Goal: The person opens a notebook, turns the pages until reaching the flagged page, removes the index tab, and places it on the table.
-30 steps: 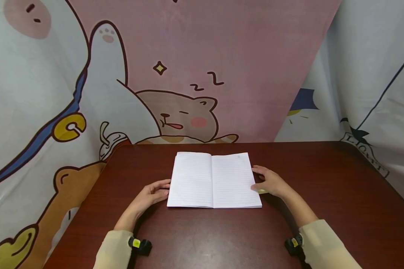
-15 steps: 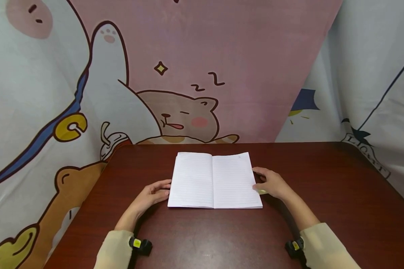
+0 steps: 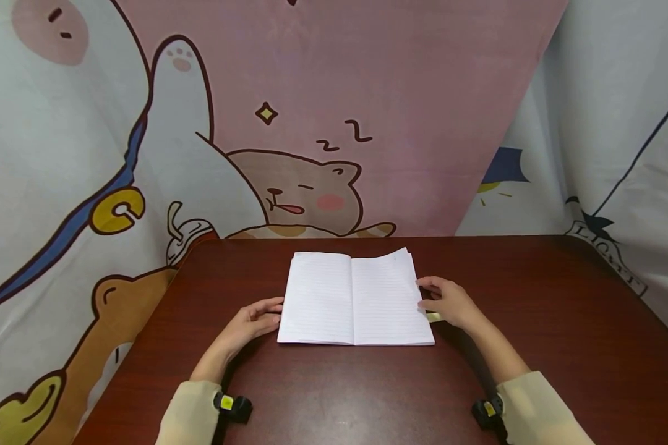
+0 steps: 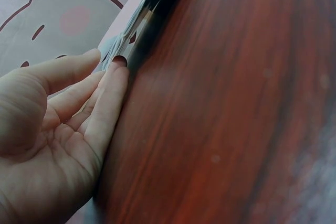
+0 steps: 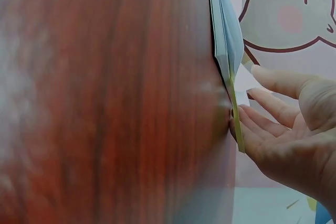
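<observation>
An open notebook (image 3: 317, 296) with lined pages lies on the brown table. At its left edge, my left hand (image 3: 253, 321) touches the side with nearly straight fingers. In the left wrist view, the thumb and fingertips of this left hand (image 4: 63, 114) meet the edge of the notebook (image 4: 122, 43). My right hand (image 3: 451, 303) is at the right edge, thumb and index finger spread along it. The top right page (image 3: 386, 296) bows upward at its far corner. A narrow yellow-green strip (image 5: 239, 124) sticks out from the notebook, against the fingers of my right hand (image 5: 294, 124).
The dark red-brown table (image 3: 345, 395) reaches back to a fabric backdrop (image 3: 423, 123) printed with cartoon animals. Cream sleeves (image 3: 192, 411) cover the forearms. Black camera units (image 3: 234, 408) sit at the wrists.
The far corner of the right-hand page has risen and curled inward. My right thumb has shifted slightly up along the edge. The left hand has stayed in place.
</observation>
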Demonstrator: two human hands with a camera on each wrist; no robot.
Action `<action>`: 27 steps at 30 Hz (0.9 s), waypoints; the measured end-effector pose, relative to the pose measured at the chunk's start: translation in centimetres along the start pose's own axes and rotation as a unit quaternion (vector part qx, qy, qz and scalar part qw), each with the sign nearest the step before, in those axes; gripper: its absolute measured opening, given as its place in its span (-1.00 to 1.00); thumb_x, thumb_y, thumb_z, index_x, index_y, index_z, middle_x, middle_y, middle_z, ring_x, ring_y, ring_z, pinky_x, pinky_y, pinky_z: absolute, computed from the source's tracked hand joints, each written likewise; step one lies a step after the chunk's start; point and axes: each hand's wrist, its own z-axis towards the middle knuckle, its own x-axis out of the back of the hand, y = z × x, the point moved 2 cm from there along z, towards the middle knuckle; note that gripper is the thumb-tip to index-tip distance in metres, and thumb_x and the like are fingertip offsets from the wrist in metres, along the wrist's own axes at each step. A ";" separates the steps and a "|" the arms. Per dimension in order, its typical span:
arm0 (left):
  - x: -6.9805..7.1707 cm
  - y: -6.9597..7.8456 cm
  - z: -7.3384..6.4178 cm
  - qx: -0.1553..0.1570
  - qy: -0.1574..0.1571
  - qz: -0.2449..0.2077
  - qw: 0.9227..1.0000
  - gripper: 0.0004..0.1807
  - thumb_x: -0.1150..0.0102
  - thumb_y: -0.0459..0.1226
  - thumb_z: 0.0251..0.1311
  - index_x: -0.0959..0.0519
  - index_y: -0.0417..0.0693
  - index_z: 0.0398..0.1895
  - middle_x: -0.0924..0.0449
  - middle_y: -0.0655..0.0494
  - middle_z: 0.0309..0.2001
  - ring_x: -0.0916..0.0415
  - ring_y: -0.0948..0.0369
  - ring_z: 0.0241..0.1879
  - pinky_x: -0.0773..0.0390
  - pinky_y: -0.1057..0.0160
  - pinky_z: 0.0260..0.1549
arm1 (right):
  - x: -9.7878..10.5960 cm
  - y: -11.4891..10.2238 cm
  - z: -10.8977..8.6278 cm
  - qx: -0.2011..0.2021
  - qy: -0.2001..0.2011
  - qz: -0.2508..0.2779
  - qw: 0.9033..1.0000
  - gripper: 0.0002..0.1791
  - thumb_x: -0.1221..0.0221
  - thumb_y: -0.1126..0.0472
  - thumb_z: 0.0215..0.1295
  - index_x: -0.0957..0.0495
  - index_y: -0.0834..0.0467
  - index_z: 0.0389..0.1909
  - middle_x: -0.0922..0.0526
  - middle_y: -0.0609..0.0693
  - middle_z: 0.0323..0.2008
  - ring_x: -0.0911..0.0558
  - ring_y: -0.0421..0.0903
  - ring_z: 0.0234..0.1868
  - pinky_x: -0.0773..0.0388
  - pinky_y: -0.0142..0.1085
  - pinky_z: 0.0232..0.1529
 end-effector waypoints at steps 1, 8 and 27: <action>0.0 0.0 0.0 0.000 0.000 0.001 1.000 -0.37 -0.15 -0.32 0.38 -0.25 -0.30 0.46 -0.34 -0.40 0.32 -0.57 0.41 0.03 -0.60 0.41 0.05 | 0.0 0.0 0.0 -0.003 0.004 0.002 1.000 -0.49 -0.29 0.34 0.27 -0.45 0.40 0.21 -0.47 0.43 0.25 -0.45 0.37 0.30 -0.44 0.14 0.30; 0.0 0.0 0.0 0.002 0.002 0.004 1.000 -0.38 -0.15 -0.32 0.38 -0.26 -0.29 0.45 -0.34 -0.39 0.32 -0.57 0.41 0.03 -0.60 0.41 0.05 | 0.0 0.2 -0.1 -0.004 0.025 0.009 1.000 -0.62 -0.30 0.34 0.26 -0.53 0.38 0.07 -0.54 0.37 0.20 -0.50 0.33 0.26 -0.47 0.12 0.28; 0.0 0.1 -0.1 0.001 0.001 0.007 1.000 -0.39 -0.13 -0.33 0.39 -0.26 -0.28 0.46 -0.35 -0.38 0.32 -0.57 0.39 0.04 -0.60 0.38 0.08 | 0.2 -0.6 -0.1 -0.011 0.060 -0.019 0.998 -0.66 -0.28 0.25 0.30 -0.61 0.30 0.06 -0.68 0.32 0.01 -0.65 0.18 0.01 -0.60 -0.09 -0.08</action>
